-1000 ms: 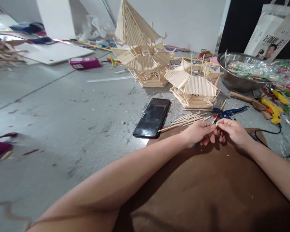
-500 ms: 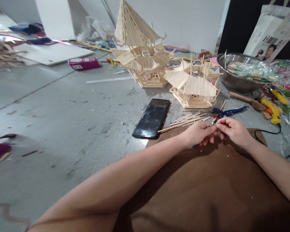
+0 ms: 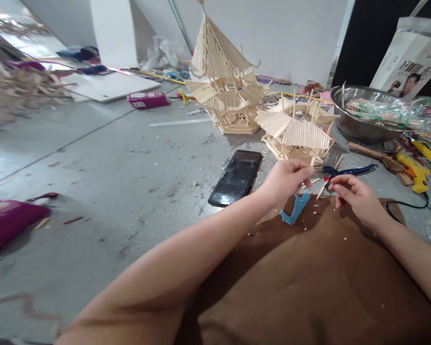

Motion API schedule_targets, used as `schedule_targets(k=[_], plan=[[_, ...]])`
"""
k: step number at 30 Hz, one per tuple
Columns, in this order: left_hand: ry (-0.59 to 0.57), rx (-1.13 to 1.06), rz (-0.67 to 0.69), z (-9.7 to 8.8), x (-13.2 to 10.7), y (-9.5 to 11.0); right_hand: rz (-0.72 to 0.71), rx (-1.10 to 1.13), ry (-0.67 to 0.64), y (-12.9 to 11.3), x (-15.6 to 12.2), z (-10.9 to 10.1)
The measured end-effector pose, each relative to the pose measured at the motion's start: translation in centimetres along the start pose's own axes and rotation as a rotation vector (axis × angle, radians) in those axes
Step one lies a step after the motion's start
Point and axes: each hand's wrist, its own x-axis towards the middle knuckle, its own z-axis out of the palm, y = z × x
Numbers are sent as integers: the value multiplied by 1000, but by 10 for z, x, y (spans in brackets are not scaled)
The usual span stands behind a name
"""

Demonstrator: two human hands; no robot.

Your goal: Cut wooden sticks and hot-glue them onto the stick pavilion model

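Note:
My left hand [image 3: 285, 182] is raised over the near edge of the floor work area, its fingers pinched on a short wooden stick piece [image 3: 311, 163]. My right hand [image 3: 355, 197] is a little to its right, thumb and forefinger closed on a thin stick [image 3: 322, 190] that slants down to the left. The two hands are apart. Below them, a blue plastic piece [image 3: 294, 211] lies on the brown cloth [image 3: 309, 278] over my lap. Blue-handled cutters [image 3: 346, 170] rest on the floor just beyond my right hand.
A black phone [image 3: 237, 177] lies left of my hands. Behind it stand a small stick house [image 3: 296, 136] and a tall stick pagoda [image 3: 224, 81]. At right are a steel bowl [image 3: 362, 127] with packed sticks and a yellow glue gun [image 3: 413, 170]. A magenta case [image 3: 3, 225] lies far left.
My hands, pinched together on one small stick before, have drawn apart and the left has lifted. The blue piece under them now shows. The view has shifted left.

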Motion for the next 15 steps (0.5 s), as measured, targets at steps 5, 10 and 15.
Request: schedule_targets(k=[5,10,15], plan=[[349,283,127,-32,14,5,42,-77,-88,6,1,1],[460,497,165,-47,17,9,66,-74,-136,10,1,1],[416,635,168,-49,18,12,70,-74,-135,9,0,2]])
